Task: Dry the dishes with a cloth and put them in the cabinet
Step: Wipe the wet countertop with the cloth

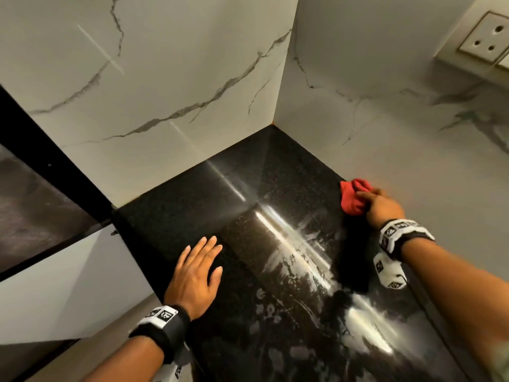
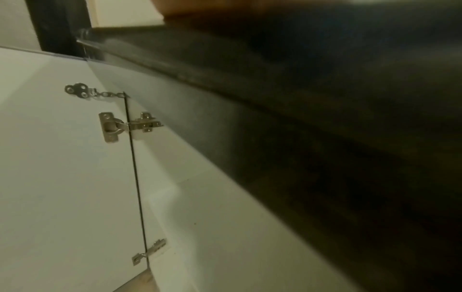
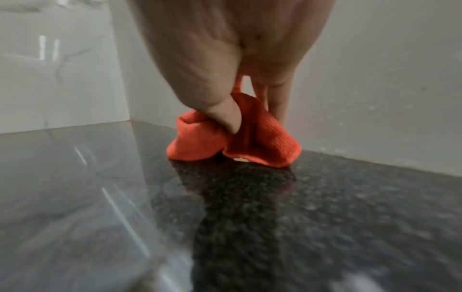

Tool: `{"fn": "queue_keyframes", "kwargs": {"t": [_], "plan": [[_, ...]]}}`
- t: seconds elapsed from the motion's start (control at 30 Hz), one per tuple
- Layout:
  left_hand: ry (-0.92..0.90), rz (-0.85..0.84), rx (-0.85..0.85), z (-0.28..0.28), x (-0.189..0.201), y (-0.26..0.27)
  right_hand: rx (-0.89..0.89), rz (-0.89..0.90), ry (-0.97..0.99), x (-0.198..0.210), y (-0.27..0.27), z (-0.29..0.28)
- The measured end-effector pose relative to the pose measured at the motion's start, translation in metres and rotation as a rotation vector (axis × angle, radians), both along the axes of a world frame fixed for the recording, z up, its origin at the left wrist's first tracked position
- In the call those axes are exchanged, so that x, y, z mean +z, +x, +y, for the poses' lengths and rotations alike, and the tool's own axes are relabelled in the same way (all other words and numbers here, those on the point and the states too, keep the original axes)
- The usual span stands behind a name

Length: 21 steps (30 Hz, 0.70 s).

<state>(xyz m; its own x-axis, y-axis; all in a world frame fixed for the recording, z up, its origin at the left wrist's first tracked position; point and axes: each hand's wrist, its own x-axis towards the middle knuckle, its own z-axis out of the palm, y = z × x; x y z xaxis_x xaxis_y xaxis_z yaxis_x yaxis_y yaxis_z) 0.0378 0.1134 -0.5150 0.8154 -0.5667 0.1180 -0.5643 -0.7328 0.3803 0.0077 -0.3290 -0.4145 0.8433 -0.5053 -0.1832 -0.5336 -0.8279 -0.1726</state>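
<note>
1. Left hand [image 1: 194, 274]: nearest the head camera, laid palm-down on the black countertop [image 1: 275, 312] close to its front-left edge; fingers straight and slightly spread, holding nothing. A marker-patterned wristband sits on the wrist.
2. Right hand [image 1: 381, 204]: farther along the counter, by the right-hand wall; thumb and fingers pinch a bunched red cloth [image 1: 352, 197]. In the right wrist view the thumb [image 3: 225, 116] presses into a fold of the cloth [image 3: 235, 136], whose lower edge touches the counter.
3. Countertop: polished speckled black stone, streaked with pale smears and light glare between the two hands; it ends in a corner against two marble-patterned walls [image 1: 165, 78].
4. Cabinet door [image 2: 62, 177]: white, below the counter's front edge, standing open; hinge [image 2: 125, 124] and chain stay visible in the left wrist view.
5. Wall socket [image 1: 487, 40]: upper right, well apart from the hands.
6. Dishes: not seen in any view.
</note>
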Motion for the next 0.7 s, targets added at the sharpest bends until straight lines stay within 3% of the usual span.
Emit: {"fn": "queue_keyframes", "kwargs": {"t": [0.1, 0.27, 0.4, 0.57, 0.67, 0.7], "plan": [[-0.015, -0.002, 0.019, -0.001, 0.002, 0.0, 0.053, 0.046, -0.077, -0.025, 0.016, -0.008], [-0.019, -0.011, 0.018, -0.001, 0.004, -0.001, 0.165, -0.008, -0.074, -0.028, -0.003, 0.079], [-0.031, -0.022, 0.023, -0.001, 0.001, -0.001, 0.494, -0.136, 0.097, -0.037, -0.056, 0.194], [-0.032, -0.021, 0.017, -0.002, -0.004, -0.002, 0.966, -0.062, 0.281, -0.042, -0.165, 0.304], [-0.067, -0.062, 0.151, -0.001, 0.0, -0.013, 1.076, -0.211, 0.494, -0.038, -0.183, 0.292], [-0.099, -0.075, 0.214, -0.004, 0.001, -0.024, 1.065, -0.255, 0.465, -0.027, -0.182, 0.274]]}}
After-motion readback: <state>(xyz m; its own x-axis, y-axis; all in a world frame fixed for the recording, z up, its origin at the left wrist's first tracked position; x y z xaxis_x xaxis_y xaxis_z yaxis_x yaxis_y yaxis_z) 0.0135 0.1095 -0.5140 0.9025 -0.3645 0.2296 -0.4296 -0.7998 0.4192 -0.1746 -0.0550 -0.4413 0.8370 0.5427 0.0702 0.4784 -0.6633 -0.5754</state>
